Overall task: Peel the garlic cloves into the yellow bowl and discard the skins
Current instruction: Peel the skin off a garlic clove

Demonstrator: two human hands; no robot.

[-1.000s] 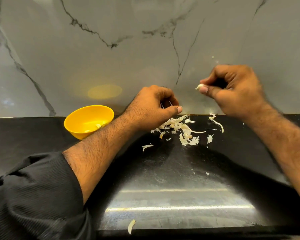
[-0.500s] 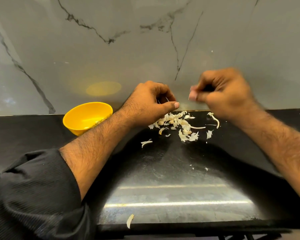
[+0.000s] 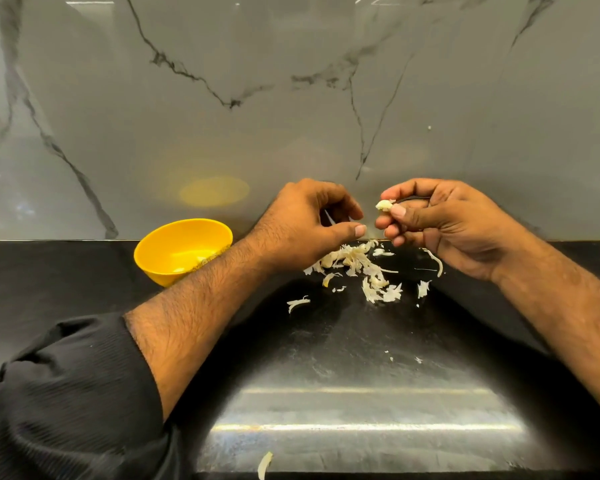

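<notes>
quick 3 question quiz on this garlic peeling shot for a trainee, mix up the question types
1. True or false: the right hand pinches a garlic clove above the counter.
2. Multiple choice: where is the pile of skins? A) in the yellow bowl B) on the black counter below the hands C) on the marble wall
3. Fill in: the yellow bowl stands to the ____ of the left hand.

Key
1. True: thumb and fingers hold the clove at the fingertips.
2. B: the skins lie loose on the counter, outside the bowl.
3. Left, beside the left forearm.
</notes>
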